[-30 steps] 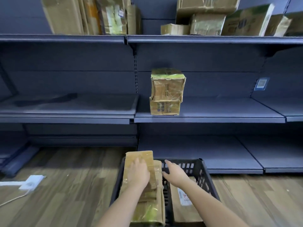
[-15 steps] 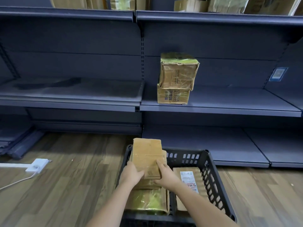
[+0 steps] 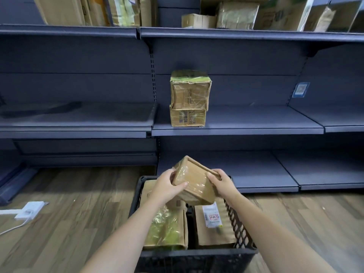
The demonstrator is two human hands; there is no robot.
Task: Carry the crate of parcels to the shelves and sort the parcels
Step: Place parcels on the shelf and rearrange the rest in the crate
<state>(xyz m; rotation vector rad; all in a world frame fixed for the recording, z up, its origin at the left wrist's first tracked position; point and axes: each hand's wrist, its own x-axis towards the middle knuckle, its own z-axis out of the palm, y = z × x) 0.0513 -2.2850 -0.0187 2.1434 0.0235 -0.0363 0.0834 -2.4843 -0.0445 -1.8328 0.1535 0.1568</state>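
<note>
Two parcels (image 3: 188, 98) already stacked on the middle shelf (image 3: 246, 126), centre of frame — sorted, I judge. One taped parcel (image 3: 195, 184) in transit: my left hand (image 3: 167, 187) and right hand (image 3: 223, 184) clasp its two sides, tilted, just above the crate (image 3: 197, 255) at lower centre. At least two parcels remain inside — a green-taped one (image 3: 167, 231) and a labelled one (image 3: 213, 227). Carrying done; I'd say sorting is under halfway.

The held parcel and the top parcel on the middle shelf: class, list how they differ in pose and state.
The held parcel is tilted, gripped by the left hand and right hand above the crate; the top parcel sits level, stacked on another box. The top parcel has a green-taped lid; the held parcel shows none. Both are brown cardboard wrapped in clear tape.
</note>
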